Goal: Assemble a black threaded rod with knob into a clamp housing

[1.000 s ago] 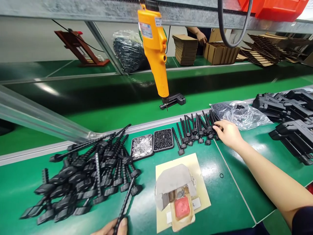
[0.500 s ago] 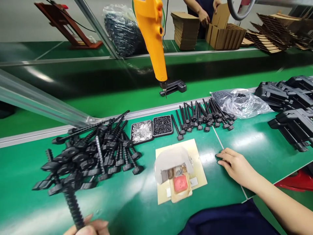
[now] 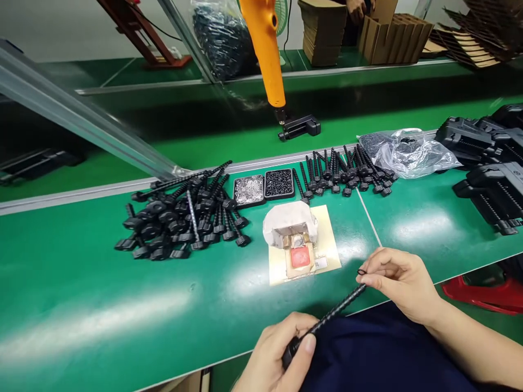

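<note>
My left hand (image 3: 273, 356) grips the head end of a black threaded rod (image 3: 330, 317) near the table's front edge. The rod slants up to the right toward my right hand (image 3: 399, 283). My right hand's fingertips pinch a small black ring (image 3: 362, 271) right at the rod's tip. A large pile of the same black rods (image 3: 183, 218) lies to the left. A neat row of rods (image 3: 347, 174) lies at the back right.
Two small trays, one of silver parts (image 3: 248, 190) and one of black screws (image 3: 279, 183), sit behind a cardboard-covered fixture (image 3: 295, 239). An orange powered screwdriver (image 3: 265, 49) hangs above. A clear bag (image 3: 408, 155) and black housings (image 3: 490, 163) are at right. Another person's hand (image 3: 357, 8) handles cartons at the back.
My left hand has brought the rod from the lower left to the middle front. My right hand picked the small ring off the table and lifted it to the rod's tip.
</note>
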### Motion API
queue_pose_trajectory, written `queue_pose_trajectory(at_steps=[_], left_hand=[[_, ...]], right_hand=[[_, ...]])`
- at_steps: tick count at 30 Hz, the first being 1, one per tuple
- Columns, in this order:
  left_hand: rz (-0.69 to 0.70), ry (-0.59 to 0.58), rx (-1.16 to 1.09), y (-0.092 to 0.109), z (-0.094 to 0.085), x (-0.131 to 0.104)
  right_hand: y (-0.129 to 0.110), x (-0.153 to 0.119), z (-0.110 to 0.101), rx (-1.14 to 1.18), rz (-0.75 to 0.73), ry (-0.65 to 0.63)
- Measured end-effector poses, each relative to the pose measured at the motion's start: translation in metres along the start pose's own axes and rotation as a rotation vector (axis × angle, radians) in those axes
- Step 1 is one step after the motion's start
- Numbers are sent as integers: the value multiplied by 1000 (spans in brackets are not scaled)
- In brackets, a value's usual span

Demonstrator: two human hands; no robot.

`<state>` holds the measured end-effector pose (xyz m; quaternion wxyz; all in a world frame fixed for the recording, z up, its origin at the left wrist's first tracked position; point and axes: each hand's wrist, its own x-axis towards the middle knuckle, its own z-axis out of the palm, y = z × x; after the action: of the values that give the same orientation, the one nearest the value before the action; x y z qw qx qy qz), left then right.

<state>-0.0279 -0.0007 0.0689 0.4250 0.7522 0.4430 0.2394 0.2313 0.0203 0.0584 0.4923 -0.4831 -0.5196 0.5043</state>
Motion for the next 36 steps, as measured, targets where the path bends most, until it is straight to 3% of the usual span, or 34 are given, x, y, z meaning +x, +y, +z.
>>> queue_pose_trajectory(at_steps=[3, 8, 12, 17, 20, 24, 29, 33, 36], left_hand=[[12, -17, 31, 0, 0, -3], [-25, -3, 79, 2, 1, -7], [-78, 47, 57, 6, 3, -6], [-43, 33, 84, 6, 1, -4], [6, -25, 110, 3, -1, -3], [22, -11, 95, 0, 2, -1], [67, -12, -16, -2, 4, 4], [-37, -132, -162, -2, 4, 4], [-117, -208, -324, -4, 6, 3]], right_hand=[[-6, -4, 3, 131, -18, -4], [-6, -3, -2, 54, -144, 5], [-9, -4, -3, 49, -187, -69], [-10, -3, -9, 176, -84, -169], [-8, 0, -13, 122, -14, -170], [-8, 3, -15, 71, -15, -165], [-12, 2, -17, 34, -95, -193], [-18, -1, -21, -38, -174, -243], [-17, -5, -19, 36, -173, -290]])
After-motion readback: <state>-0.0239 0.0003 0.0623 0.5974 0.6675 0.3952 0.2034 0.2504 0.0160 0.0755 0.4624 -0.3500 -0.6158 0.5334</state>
